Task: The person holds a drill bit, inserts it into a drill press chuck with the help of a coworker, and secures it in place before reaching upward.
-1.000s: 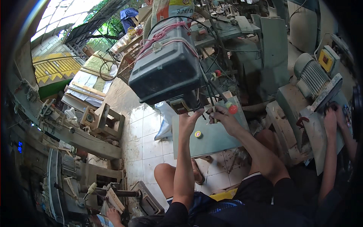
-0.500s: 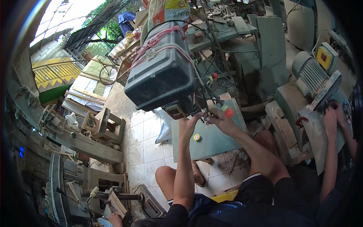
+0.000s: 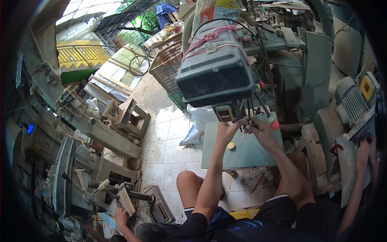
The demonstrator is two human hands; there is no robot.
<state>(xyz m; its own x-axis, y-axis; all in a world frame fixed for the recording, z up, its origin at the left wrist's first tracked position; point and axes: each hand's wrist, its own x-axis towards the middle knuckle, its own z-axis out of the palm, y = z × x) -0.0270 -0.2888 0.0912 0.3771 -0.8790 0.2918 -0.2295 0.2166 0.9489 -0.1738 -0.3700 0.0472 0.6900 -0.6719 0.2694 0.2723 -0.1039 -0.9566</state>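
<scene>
Both my hands are raised close together under the front of a drill press (image 3: 215,78), which has a dark head cover tied with pink cord. My left hand (image 3: 230,128) is closed, its thumb and fingers pinched at a small dark part below the head. Just right of it, my right hand (image 3: 258,130) pinches at the same spot with bent fingers. What lies between the fingers is too small and covered to name. A red ball knob (image 3: 274,124) stands right of my right hand. On the grey-green worktable (image 3: 213,159) below sits a small round yellow-lidded container (image 3: 230,146).
A motor (image 3: 350,97) with a yellow switch box stands at the right, where another person's arms (image 3: 358,161) reach in. Another person's hand (image 3: 120,218) is by a machine at the lower left. A plastic crate (image 3: 167,64) and white sack (image 3: 197,125) lie beyond the table.
The whole view has shifted, so the drill press and my hands appear further right. My hands stay pinched together at the same place under the head. At lower left, the other person's hand shows more.
</scene>
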